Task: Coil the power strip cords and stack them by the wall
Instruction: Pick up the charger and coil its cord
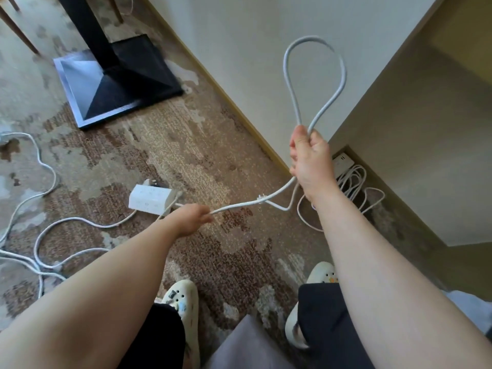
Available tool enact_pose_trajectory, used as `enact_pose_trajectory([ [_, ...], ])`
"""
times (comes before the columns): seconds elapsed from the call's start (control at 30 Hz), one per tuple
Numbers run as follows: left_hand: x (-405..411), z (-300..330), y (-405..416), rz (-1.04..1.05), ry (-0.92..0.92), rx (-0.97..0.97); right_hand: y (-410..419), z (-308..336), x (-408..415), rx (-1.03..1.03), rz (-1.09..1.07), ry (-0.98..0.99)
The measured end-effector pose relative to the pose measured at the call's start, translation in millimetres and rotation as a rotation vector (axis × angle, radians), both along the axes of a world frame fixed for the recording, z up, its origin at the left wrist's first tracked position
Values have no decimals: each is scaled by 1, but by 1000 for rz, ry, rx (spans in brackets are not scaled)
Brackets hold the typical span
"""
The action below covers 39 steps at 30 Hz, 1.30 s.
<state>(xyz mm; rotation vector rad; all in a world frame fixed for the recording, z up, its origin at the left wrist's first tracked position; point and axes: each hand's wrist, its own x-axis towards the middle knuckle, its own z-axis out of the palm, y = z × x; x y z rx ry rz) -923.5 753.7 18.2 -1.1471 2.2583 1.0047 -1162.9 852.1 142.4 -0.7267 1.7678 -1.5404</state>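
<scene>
I have only one view, from the camera on my head, looking forward and steeply down along both forearms to the carpet (186,145). It sits close enough that my arms fill the lower half of the frame, with my left hand (193,218) and right hand (311,158) near the middle (the wide lens bends the wall (239,35) and its skirting into a slant). My slippers (183,302) show at the bottom edge, directly beneath the lens.
</scene>
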Motion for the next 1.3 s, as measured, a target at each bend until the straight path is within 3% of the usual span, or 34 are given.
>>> enact_pose_trajectory([
  [0.1, 6, 2, -5, 92, 42, -57, 1, -9, -9, 148, 6, 248],
  [0.23, -25, 45, -12, 434, 433, 15, 1, -30, 5, 403, 202, 507],
  [0.33, -43, 88, -18, 617, 673, 145, -1, -35, 20, 426, 221, 472],
  [0.47, -62, 120, -10, 852, 946, 574, -4, -34, 43, 399, 327, 327],
  [0.57, -77, 128, -1, 969, 1048, 817, -2, -37, 56, 390, 396, 223],
  [0.8, -85, 132, 6, 1054, 1109, 917, 9, -37, 45, 333, 468, 167],
  [0.93, -77, 132, 6, 840, 1009, 635, 7, -32, 36, 330, 407, 164],
  [1.07, -63, 135, 5, 657, 923, -6, 3, -22, 30, 289, 403, 121],
  [1.13, -57, 142, 1, 368, 903, -288, 2, -16, 29, 269, 442, 94],
  [1.23, -49, 150, -6, -187, 593, -643, 1, -9, 33, 228, 500, 49],
  [1.3, -44, 157, -8, -349, 417, -868, 2, -7, 36, 232, 544, 45],
])
